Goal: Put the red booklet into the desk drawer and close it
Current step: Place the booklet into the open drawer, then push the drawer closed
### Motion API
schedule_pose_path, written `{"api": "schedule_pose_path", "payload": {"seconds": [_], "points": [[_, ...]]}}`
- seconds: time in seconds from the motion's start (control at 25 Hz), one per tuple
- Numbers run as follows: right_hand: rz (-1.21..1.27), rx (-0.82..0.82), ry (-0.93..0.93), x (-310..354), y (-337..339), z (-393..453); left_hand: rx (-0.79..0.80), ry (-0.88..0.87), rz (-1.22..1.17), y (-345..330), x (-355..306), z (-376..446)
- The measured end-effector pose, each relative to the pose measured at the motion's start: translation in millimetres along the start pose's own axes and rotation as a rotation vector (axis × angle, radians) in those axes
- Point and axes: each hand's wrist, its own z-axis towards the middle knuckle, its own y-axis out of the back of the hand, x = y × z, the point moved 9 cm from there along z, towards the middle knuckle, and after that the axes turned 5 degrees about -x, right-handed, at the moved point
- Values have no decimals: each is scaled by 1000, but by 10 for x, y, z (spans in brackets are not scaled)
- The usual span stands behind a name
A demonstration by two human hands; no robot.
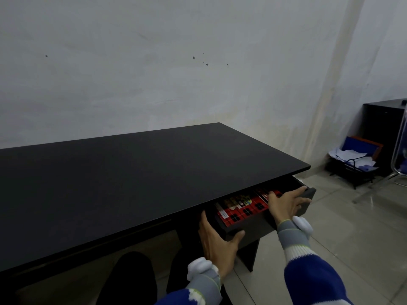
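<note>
The red booklet (242, 211), with black squares and a yellow patch on its cover, lies flat inside the drawer (257, 228) that stands pulled out under the right end of the black desk (132, 183). My left hand (217, 243) grips the drawer's left front corner, thumb on the front panel. My right hand (287, 204) rests over the drawer's front edge near its right end, fingers spread, thumb touching the booklet's right part.
A wall stands close behind the desk. On the tiled floor at right are a wire rack (354, 164) with papers and folders, a dark cabinet (383, 128) and a chair's metal leg (396, 172). My dark-clad knee (132, 276) is under the desk.
</note>
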Motion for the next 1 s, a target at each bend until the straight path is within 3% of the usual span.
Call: {"api": "schedule_pose_path", "payload": {"seconds": [0.36, 0.48, 0.64, 1.0], "points": [[253, -21, 93, 5, 35, 20, -82, 201, -82, 44, 164, 230], [345, 169, 104, -139, -175, -43, -124, 304, -84, 85, 237, 359], [135, 430, 227, -309, -453, -221, -113, 373, -96, 103, 342, 492], [177, 360, 225, -209, -597, -183, -62, 427, -234, 37, 571, 536]]}}
